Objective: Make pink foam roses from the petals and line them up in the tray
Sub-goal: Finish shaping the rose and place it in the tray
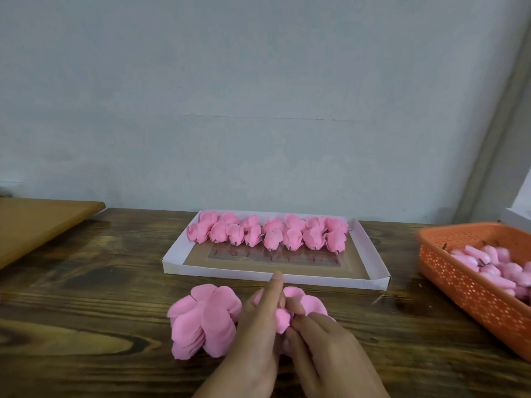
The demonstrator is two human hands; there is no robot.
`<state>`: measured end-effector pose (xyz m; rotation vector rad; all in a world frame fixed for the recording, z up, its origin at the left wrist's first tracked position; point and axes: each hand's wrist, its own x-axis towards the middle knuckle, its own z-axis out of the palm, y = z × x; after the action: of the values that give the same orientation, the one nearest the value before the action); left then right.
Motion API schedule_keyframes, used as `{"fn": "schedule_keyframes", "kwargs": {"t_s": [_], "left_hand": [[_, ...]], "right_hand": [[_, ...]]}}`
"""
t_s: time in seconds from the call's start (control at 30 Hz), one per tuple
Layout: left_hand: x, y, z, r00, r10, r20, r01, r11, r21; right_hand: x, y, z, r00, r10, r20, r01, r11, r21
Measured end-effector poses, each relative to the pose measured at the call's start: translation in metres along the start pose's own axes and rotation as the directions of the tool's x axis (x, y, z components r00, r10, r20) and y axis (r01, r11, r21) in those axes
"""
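Left hand (258, 334) and right hand (321, 343) both pinch small soft pink foam rose (283, 318) over dark wood-grain table (86, 326). Fanned stack of flat rounded pink foam petals (201, 320) at 9 o'clock. White cardboard tray (178, 261), two rose rows (267, 232), at 12. Orange perforated plastic basket (459, 282) at 3.

Two bare hands enter from the six o'clock edge: the left hand (255, 337) toward seven o'clock and the right hand (324, 340) toward five o'clock. No sleeve, glove, ring, watch or bracelet shows on either one. The wrists are uncovered down to the frame edge. The fingers (274, 291) are slender, with short, plain, unpainted nails.
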<state>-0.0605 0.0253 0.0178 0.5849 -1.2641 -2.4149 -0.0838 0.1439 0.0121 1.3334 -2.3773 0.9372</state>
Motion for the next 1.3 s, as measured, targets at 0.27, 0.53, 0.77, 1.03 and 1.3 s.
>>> {"fn": "schedule_keyframes", "kwargs": {"t_s": [0.27,0.53,0.77,1.03,1.3], "left_hand": [[-0.002,0.004,-0.002,0.998,-0.028,0.062,0.036,0.988,-0.147],[0.013,0.024,-0.02,0.994,0.026,-0.108,-0.063,0.934,-0.351],[0.02,0.016,-0.021,0.987,0.034,-0.156,-0.08,0.952,-0.295],[0.022,0.013,-0.023,0.988,0.016,-0.152,-0.055,0.964,-0.259],[0.02,0.013,-0.02,0.984,0.089,-0.156,-0.106,0.989,-0.107]], "right_hand": [[0.017,-0.008,0.008,0.8,0.306,0.516,-0.436,-0.293,0.851],[0.015,0.049,-0.007,0.96,0.282,-0.004,-0.279,0.952,0.124],[0.02,0.07,-0.002,0.887,0.445,0.125,-0.443,0.895,-0.049],[0.019,0.063,0.004,0.926,0.372,0.066,-0.375,0.926,0.041],[0.021,0.054,-0.001,0.877,0.473,0.088,-0.441,0.719,0.537]]}}
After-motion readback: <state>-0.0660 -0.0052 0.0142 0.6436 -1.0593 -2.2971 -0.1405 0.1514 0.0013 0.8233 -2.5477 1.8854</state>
